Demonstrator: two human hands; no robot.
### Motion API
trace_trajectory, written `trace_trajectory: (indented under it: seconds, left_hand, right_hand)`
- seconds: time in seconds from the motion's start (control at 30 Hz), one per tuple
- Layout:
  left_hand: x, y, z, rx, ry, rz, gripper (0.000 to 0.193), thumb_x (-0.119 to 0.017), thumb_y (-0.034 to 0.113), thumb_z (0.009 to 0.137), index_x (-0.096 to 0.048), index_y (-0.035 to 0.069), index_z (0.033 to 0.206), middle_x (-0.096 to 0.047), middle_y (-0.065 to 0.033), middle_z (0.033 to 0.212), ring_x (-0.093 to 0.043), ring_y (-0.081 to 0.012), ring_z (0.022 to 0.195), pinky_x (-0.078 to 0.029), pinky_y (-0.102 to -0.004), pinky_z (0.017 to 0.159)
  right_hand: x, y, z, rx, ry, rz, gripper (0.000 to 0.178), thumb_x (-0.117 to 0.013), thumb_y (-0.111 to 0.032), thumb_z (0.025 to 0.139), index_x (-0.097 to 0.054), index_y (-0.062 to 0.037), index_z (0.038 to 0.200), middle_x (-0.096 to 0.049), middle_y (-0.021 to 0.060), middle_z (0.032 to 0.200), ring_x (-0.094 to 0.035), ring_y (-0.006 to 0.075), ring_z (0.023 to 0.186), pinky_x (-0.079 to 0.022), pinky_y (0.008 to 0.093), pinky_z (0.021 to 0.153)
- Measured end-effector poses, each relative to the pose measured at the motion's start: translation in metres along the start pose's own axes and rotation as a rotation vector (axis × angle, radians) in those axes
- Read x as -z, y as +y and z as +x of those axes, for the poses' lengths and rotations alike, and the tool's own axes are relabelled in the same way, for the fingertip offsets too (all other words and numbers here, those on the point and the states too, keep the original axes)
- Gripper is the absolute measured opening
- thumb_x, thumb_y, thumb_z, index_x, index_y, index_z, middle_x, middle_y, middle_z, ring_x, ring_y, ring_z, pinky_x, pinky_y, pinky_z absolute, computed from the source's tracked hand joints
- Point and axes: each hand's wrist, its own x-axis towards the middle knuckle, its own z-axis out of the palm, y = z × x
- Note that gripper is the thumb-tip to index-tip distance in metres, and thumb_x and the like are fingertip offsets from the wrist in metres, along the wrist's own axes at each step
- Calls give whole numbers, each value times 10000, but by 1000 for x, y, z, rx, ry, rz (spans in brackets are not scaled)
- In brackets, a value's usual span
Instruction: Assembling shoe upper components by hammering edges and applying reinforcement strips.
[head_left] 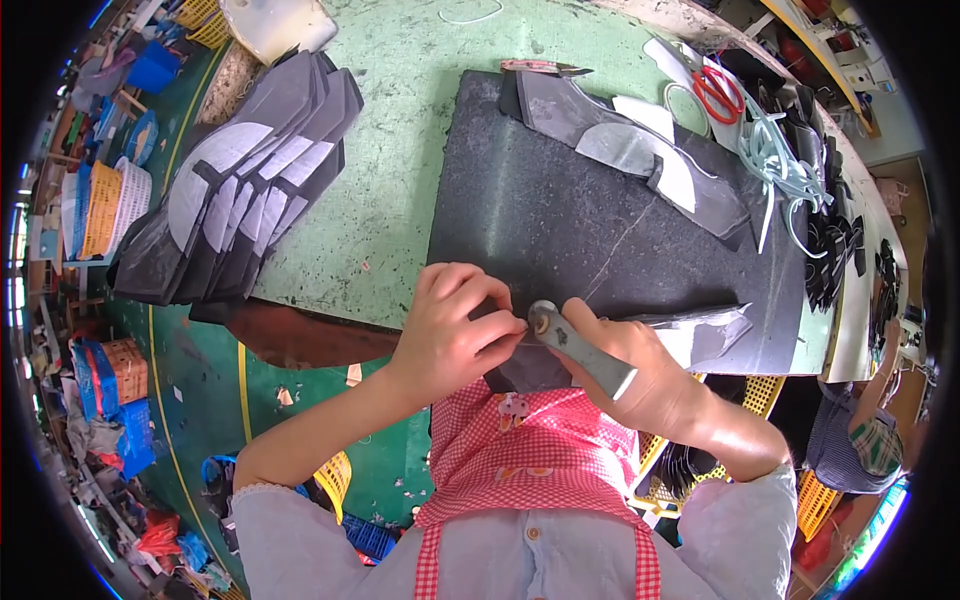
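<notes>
My right hand (645,365) is closed round a hammer (585,352) with a grey metal head, one end rounded and the other flared flat. Just left of it, my left hand (450,325) has its fingertips pinched together at the edge of a dark grey flat piece (700,335), which lies along the near edge of the black work mat (560,220). Part of that piece is hidden under both hands. Farther back on the mat rests a similar curved dark piece (600,125) with a light grey half-round patch.
On the green table (385,190), a stack of dark pieces with pale patches (250,180) lies at the left. Red-handled scissors (718,95) and a tangle of pale blue strips (775,160) sit at the far right. Small pliers-like tool (545,67) tops the mat's back edge.
</notes>
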Motion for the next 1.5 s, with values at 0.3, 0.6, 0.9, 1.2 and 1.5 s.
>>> trace_trajectory:
  seconds: [0.3,0.6,0.9,1.2,1.5]
  left_hand:
    - [4,9,6,-126,-67,157,140,-833,172,720,-713,139,784,-536,14,735,-544,-226,742,-423,-409,726]
    - [-59,64,44,-178,-228,-273,651,-723,208,936,-506,106,1541,-512,-203,1501,-535,-371,1347,-435,-486,1138]
    - [190,-19,41,21,711,512,448,-485,-76,841,-727,16,1207,-697,-201,1304,-611,-413,1322,-398,-508,1191]
    - [73,9,88,-11,62,240,686,-789,288,876,-567,87,1492,-527,-188,1510,-413,-404,1497,-295,-574,1237]
    - [38,25,65,333,-407,-303,308,-757,329,957,-720,97,1156,-784,-130,1011,-763,-330,913,-594,-396,784]
  right_hand:
    - [16,-3,11,3,-143,-162,289,-621,-45,917,-469,11,1157,-684,275,758,-700,503,777,-579,573,714]
    - [91,31,38,-58,283,-155,249,-739,-264,968,-677,-27,1014,-708,226,821,-688,460,804,-548,496,712]
    - [135,120,44,-113,557,-486,307,-646,-98,862,-540,30,1121,-709,294,918,-701,480,920,-559,550,853]
    - [88,76,32,234,255,-270,344,-772,-141,887,-555,-22,1126,-659,236,973,-661,472,939,-540,522,796]
    - [110,80,44,207,338,-362,398,-815,-237,869,-549,-12,1062,-706,185,831,-730,387,809,-584,456,731]
